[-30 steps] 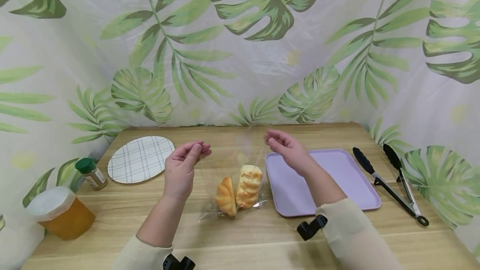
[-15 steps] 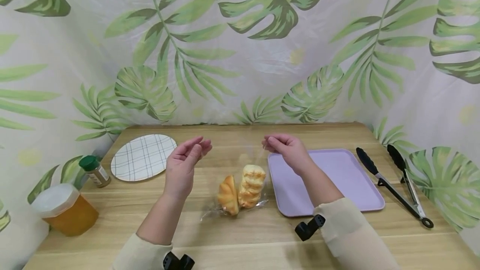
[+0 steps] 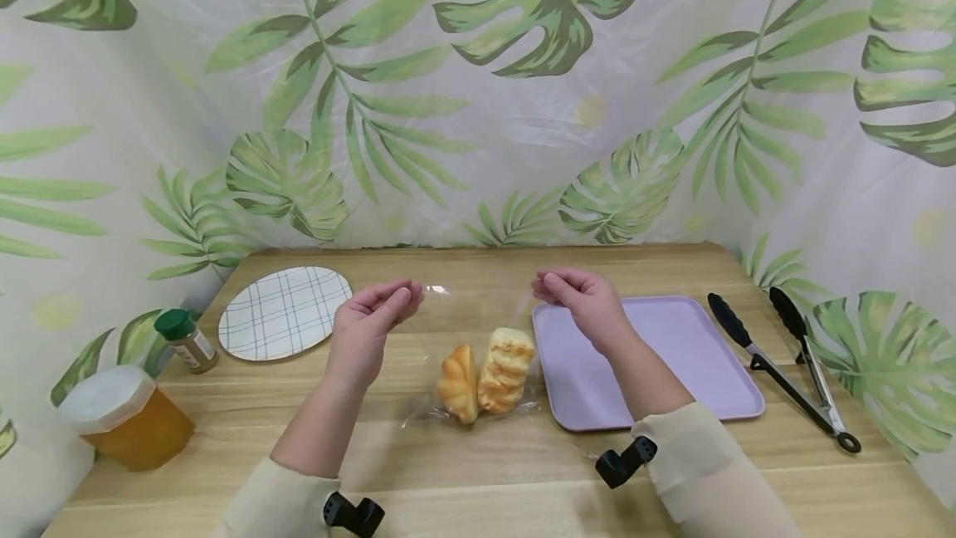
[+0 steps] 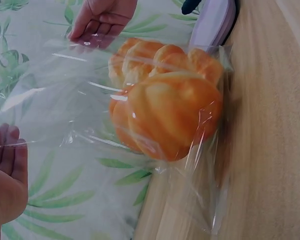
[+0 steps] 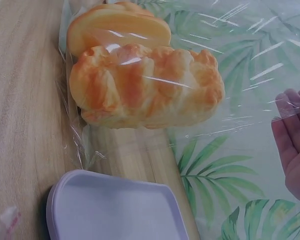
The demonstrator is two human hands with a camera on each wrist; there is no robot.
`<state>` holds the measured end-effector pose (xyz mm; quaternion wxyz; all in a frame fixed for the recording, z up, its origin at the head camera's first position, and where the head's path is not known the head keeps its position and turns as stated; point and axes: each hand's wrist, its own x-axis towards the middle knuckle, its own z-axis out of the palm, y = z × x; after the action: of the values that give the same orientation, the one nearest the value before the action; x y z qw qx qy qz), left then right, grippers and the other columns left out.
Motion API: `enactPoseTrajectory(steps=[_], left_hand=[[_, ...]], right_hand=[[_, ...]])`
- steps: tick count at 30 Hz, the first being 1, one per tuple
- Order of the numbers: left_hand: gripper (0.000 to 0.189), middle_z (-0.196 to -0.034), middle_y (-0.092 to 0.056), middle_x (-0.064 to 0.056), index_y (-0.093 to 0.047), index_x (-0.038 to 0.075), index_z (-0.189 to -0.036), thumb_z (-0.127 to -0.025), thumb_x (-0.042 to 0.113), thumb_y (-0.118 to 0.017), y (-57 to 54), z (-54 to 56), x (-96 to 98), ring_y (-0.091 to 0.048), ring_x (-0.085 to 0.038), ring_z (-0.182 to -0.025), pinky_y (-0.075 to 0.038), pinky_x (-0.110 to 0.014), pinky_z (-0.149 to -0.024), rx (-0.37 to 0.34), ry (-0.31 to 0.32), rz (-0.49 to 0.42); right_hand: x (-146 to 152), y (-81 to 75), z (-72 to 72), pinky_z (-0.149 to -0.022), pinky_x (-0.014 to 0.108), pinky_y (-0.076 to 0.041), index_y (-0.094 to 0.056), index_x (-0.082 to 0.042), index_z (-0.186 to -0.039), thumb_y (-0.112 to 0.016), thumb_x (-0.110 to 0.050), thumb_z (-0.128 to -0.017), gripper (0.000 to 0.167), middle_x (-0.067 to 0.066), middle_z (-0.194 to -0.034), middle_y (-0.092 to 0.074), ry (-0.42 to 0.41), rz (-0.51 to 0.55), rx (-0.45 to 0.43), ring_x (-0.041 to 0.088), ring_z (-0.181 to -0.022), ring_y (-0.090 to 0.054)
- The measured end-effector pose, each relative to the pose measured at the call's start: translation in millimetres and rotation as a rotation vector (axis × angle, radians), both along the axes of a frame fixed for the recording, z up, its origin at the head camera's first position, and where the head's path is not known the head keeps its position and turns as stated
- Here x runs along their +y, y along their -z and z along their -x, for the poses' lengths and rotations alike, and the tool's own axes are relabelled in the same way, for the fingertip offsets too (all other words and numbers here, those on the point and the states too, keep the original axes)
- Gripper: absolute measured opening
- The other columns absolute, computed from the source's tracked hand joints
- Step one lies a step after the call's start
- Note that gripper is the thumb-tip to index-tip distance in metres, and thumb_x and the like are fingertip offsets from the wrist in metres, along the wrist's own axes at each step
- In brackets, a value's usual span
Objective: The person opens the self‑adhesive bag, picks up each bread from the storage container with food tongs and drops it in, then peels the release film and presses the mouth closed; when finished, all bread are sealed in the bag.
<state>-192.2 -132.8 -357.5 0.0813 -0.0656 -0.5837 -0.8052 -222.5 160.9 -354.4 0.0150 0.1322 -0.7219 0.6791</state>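
A clear plastic bag (image 4: pixel 50 112) stands on the table with two bread pieces inside. One is a rounded, ridged bun (image 3: pixel 458 384); the other is a longer bumpy loaf (image 3: pixel 506 370) leaning close on its right. My left hand (image 3: pixel 369 318) pinches the bag's upper left edge between thumb and fingers. On the opposite side, my right hand (image 3: pixel 584 304) pinches the upper right edge, so the film spans between both hands above the breads. In the wrist views the bag's bottom touches the wooden table.
Right of the bag lies a lilac tray (image 3: pixel 672 355), with black-handled tongs (image 3: pixel 792 380) beyond it. At left are a checked oval plate (image 3: pixel 284 314), a green-capped spice jar (image 3: pixel 185 341) and an amber tub with a whitish lid (image 3: pixel 130 418). A leaf-patterned cloth (image 3: pixel 448 106) hangs behind.
The breads have shifted slightly to the right in the bag. My left fingers have drawn closer together on the film, and my right hand has dipped, then moved a little right.
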Motion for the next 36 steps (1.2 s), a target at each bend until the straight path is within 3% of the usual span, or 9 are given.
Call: enactPoseTrajectory(steps=[6,10,13,21,25,32,34,36], left_hand=[[0.035,-0.079,-0.076,0.007,-0.078,0.024,-0.084,-0.095,-0.003,-0.058,-3.4,9.4,-8.6,-0.072,-0.004,-0.078,-0.06,-0.018,-0.077,-0.046,0.098,-0.033],[0.038,-0.079,-0.076,0.008,-0.078,0.026,-0.084,-0.097,-0.002,-0.055,-5.4,14.1,-13.6,-0.073,-0.004,-0.078,-0.06,-0.019,-0.077,-0.05,0.15,0.008],[0.038,-0.081,-0.076,0.009,-0.078,0.026,-0.085,-0.097,-0.002,-0.055,-5.8,16.8,-15.8,-0.073,-0.004,-0.078,-0.06,-0.018,-0.076,-0.043,0.165,0.048],[0.041,-0.08,-0.075,0.01,-0.076,0.028,-0.086,-0.096,-0.005,-0.054,-5.3,19.7,-18.8,-0.071,-0.003,-0.075,-0.06,-0.017,-0.073,-0.039,0.175,0.097],[0.042,-0.077,-0.074,0.009,-0.077,0.027,-0.086,-0.096,-0.006,-0.053,-6.4,19.9,-19.8,-0.071,-0.004,-0.072,-0.06,-0.017,-0.071,-0.051,0.194,0.077],[0.042,-0.077,-0.075,0.007,-0.078,0.025,-0.084,-0.096,-0.006,-0.051,-9.0,21.8,-20.1,-0.071,-0.005,-0.072,-0.06,-0.018,-0.071,-0.087,0.24,0.063],[0.04,-0.078,-0.075,0.006,-0.077,0.023,-0.084,-0.095,-0.006,-0.051,-9.4,22.4,-19.8,-0.071,-0.005,-0.072,-0.06,-0.018,-0.07,-0.096,0.246,0.058],[0.04,-0.078,-0.075,0.005,-0.077,0.022,-0.084,-0.095,-0.006,-0.052,-9.5,22.4,-19.4,-0.071,-0.005,-0.072,-0.061,-0.019,-0.069,-0.099,0.253,0.049]], right_hand=[[5.1,-2.1,-2.1,-0.082,0.017,-0.058,-0.056,0.02,-0.12,-0.055,-0.007,-0.099,0.034,-0.018,-0.083,-0.072,0.019,0.03,-0.007,-0.001,-0.083,-0.07],[5.9,-2.8,-2.1,-0.082,0.017,-0.058,-0.067,0.006,-0.111,-0.057,-0.004,-0.097,0.02,-0.018,-0.083,-0.073,0.02,0.057,-0.01,0.0,-0.083,-0.071],[7.4,-3.8,-2.0,-0.081,0.017,-0.059,-0.07,-0.006,-0.104,-0.058,0.0,-0.095,0.015,-0.016,-0.084,-0.073,0.026,0.097,-0.013,0.001,-0.082,-0.071],[12.0,-7.1,1.1,-0.08,0.018,-0.06,-0.07,-0.01,-0.101,-0.058,0.004,-0.094,0.019,-0.013,-0.082,-0.074,0.015,0.136,-0.021,0.002,-0.08,-0.072],[14.0,-7.6,1.3,-0.081,0.019,-0.06,-0.069,-0.016,-0.096,-0.057,0.005,-0.094,0.024,-0.013,-0.082,-0.074,-0.007,0.128,-0.009,0.002,-0.081,-0.072],[18.8,-9.7,0.0,-0.08,0.019,-0.06,-0.067,0.004,-0.106,-0.057,0.005,-0.093,0.016,-0.013,-0.082,-0.073,-0.018,0.095,-0.003,0.003,-0.08,-0.071],[19.6,-9.8,-0.5,-0.079,0.019,-0.06,-0.068,0.003,-0.105,-0.057,0.005,-0.093,0.016,-0.013,-0.082,-0.073,-0.017,0.09,-0.003,0.003,-0.079,-0.071],[20.4,-9.9,-0.9,-0.079,0.019,-0.06,-0.07,-0.006,-0.1,-0.058,0.005,-0.094,0.018,-0.014,-0.082,-0.073,-0.025,0.084,-0.001,0.002,-0.079,-0.071]])
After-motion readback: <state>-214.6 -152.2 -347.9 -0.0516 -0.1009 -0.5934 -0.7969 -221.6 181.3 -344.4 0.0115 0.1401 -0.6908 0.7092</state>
